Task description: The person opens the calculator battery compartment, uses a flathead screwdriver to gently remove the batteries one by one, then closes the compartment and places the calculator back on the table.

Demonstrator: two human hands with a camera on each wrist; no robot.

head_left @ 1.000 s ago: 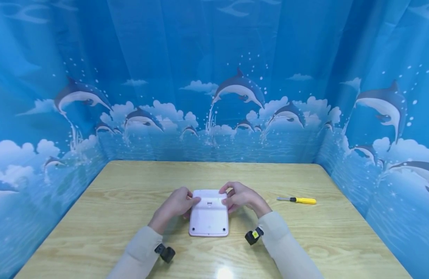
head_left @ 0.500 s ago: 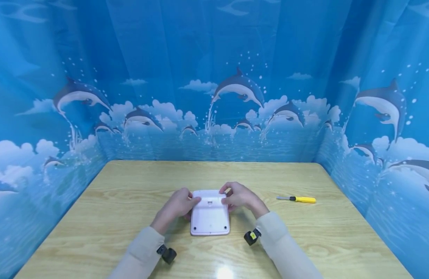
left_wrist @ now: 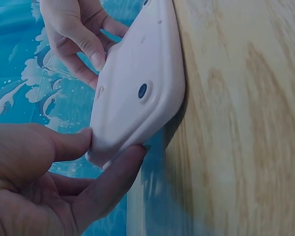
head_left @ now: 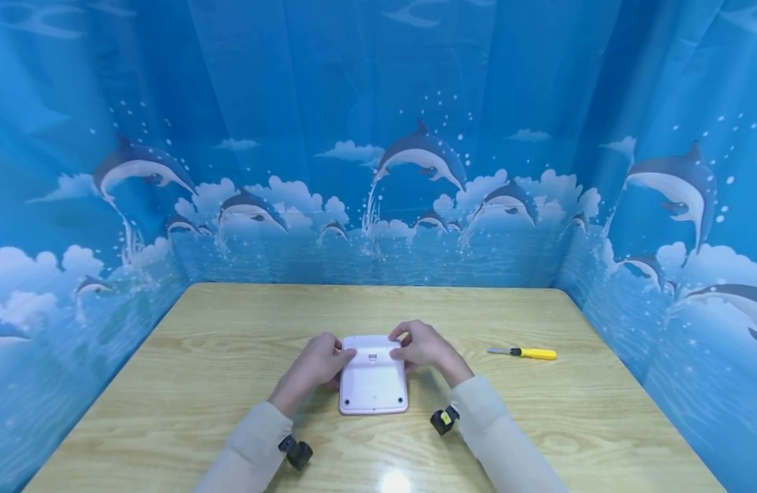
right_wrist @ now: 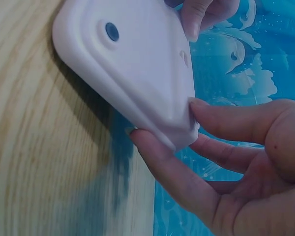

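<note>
A pale pink calculator [head_left: 374, 387] is underside up in the middle of the wooden table, with dark round feet at its near corners. My left hand [head_left: 317, 359] pinches its far left corner, thumb on top and fingers curled beneath. On the opposite side, my right hand [head_left: 423, 346] holds the far right corner the same way. Both wrist views show the calculator [left_wrist: 132, 93] tilted, its gripped end raised and its near edge low at the tabletop. The keys face down, hidden.
To the right lies a screwdriver [head_left: 529, 353] with a yellow handle, its tip pointing left. A blue dolphin-print curtain [head_left: 378, 171] surrounds the back and sides of the wooden table [head_left: 231, 315].
The calculator has shifted slightly to the right, and its near edge has moved a little away from me. Both hands keep their hold; the screwdriver lies where it was.
</note>
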